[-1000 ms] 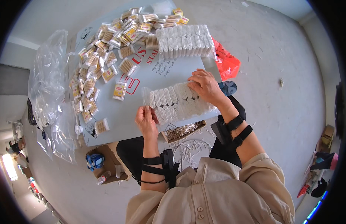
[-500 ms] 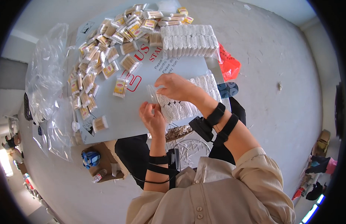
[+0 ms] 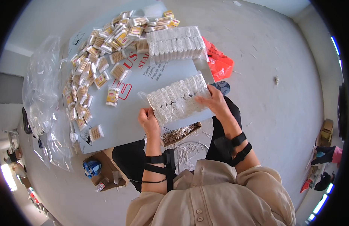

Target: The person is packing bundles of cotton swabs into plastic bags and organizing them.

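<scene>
Between my two hands is a clear plastic bag of cotton swab packs (image 3: pixel 178 98), packed in two rows with the white tips upward. My left hand (image 3: pixel 148 119) is closed on its near left corner, where loose clear film sticks out. At the other end my right hand (image 3: pixel 216 101) grips the bag, thumb on top and fingers hidden underneath. A second filled bag of swab packs (image 3: pixel 176 44) lies farther back on the table. Loose cotton swab packs (image 3: pixel 121 35), some with yellow labels, are heaped across the far left of the table.
A grey-blue printed board (image 3: pixel 106 133) covers the table. Clear plastic bags (image 3: pixel 44 101) hang over its left edge, and a red plastic bag (image 3: pixel 219 62) sits at its right. Below are a carton of loose swabs (image 3: pixel 182 134) and an open cardboard box (image 3: pixel 106 165).
My right hand has moved from the bag's left end to its right end and now grips it there. My left hand has closed on the left corner.
</scene>
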A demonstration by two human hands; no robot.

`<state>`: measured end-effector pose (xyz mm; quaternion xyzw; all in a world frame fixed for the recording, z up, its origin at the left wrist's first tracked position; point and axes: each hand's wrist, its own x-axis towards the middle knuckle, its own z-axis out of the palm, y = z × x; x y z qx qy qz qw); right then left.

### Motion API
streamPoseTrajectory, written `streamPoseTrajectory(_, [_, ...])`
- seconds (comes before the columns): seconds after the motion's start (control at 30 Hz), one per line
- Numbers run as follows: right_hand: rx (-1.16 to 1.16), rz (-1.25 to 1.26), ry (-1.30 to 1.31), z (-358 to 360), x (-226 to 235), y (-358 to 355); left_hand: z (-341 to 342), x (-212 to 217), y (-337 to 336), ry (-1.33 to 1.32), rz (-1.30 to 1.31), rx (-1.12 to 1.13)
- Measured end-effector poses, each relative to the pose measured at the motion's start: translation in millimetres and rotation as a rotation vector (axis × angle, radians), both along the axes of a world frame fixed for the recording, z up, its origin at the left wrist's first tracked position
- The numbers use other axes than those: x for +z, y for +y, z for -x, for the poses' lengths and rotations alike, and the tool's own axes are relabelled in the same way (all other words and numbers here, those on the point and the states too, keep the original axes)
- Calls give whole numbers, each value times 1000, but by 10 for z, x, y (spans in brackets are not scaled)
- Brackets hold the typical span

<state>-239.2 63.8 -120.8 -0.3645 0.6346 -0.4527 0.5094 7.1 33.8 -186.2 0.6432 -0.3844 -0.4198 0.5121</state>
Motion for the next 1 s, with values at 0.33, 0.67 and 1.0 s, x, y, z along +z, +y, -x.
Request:
streamPoseTrajectory(0.33, [-295, 173, -352, -239, -87, 218, -1, 686, -127, 56, 284, -53])
streamPoseTrajectory(0.67, [28, 490, 414, -297, 141, 379, 113, 1393, -314, -266, 262, -208])
streamPoseTrajectory(1.0, [-104, 581, 332, -437, 74, 388, 82, 1382, -399, -101, 136, -196])
